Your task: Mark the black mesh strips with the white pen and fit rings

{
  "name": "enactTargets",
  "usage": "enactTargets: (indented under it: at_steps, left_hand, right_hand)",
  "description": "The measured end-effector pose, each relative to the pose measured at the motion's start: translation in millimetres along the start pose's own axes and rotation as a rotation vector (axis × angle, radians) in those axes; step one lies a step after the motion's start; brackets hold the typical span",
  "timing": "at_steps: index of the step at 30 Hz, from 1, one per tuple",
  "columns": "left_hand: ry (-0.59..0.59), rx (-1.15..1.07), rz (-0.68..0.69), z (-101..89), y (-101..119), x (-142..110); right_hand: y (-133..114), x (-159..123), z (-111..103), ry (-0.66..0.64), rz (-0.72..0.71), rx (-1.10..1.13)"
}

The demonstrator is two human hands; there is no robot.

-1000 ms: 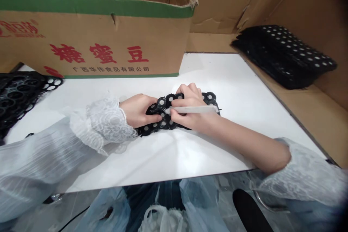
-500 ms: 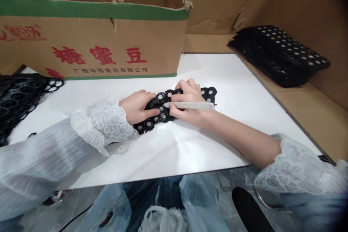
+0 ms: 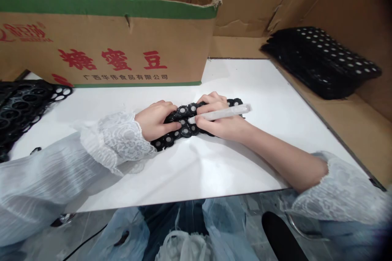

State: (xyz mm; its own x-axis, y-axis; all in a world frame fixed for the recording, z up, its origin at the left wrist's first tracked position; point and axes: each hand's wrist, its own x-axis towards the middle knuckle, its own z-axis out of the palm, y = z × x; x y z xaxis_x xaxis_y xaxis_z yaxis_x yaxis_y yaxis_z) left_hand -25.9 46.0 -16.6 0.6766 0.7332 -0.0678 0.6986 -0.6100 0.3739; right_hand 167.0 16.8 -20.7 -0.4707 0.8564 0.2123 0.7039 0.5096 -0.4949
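the left hand (image 3: pixel 157 121) is partly closed on the black strip (image 3: pixel 185 132), its thumb lying on top near the middle and its fingers bent over the far edge. the right hand (image 3: pixel 225 120) is curled round a white pen (image 3: pixel 228 113), gripping it between thumb and fingers; its other fingers bend over the strip's far side, hiding part of it. the pen's tip points left, down at the strip between two rows of pale dots, just beside the left thumb; whether it touches, i cannot tell.

the strip lies on the white table (image 3: pixel 245 167), in front of the box (image 3: pixel 131 45). a black stack (image 3: pixel 321 61) sits at the far right, and a black pile (image 3: pixel 21 106) at the left.

compared with half a second ago, the pen's back end has swung up and away from the person, so it slants more. the left hand keeps its hold.
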Motion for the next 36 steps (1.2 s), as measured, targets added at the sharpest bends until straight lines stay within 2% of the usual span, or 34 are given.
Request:
enactTargets:
  at_steps: [5, 10, 13, 17, 23, 28, 36]
  left_hand:
    - [-0.044, -0.102, -0.105, -6.2, 7, -8]
    - [-0.24, -0.497, -0.152, -7.9, 7, -10]
    - [-0.24, -0.636, -0.167, -6.5, 5, -9]
    - [-0.231, -0.688, -0.145, -3.2, 0, -6]
    - [-0.241, -0.751, -0.131, 0.7, -5, -4]
    - [-0.271, -0.811, -0.121, 3.5, -7, -4]
    - [-0.247, -0.817, -0.141, 1.2, -1, -4]
  right_hand:
    - [-3, -1, -14, 0.014, -0.048, -0.04]
    - [-9, -7, -18, 0.246, -0.259, -0.076]
    - [-10, -8, -15, 0.29, -0.348, -0.045]
    - [-4, -3, -16, 0.193, -0.309, 0.103]
    - [3, -1, -21, -0.12, -0.104, 0.346]
    - [1, 0, -16, -0.091, -0.044, 0.313]
    - [5, 1, -14, -0.122, -0.009, 0.306]
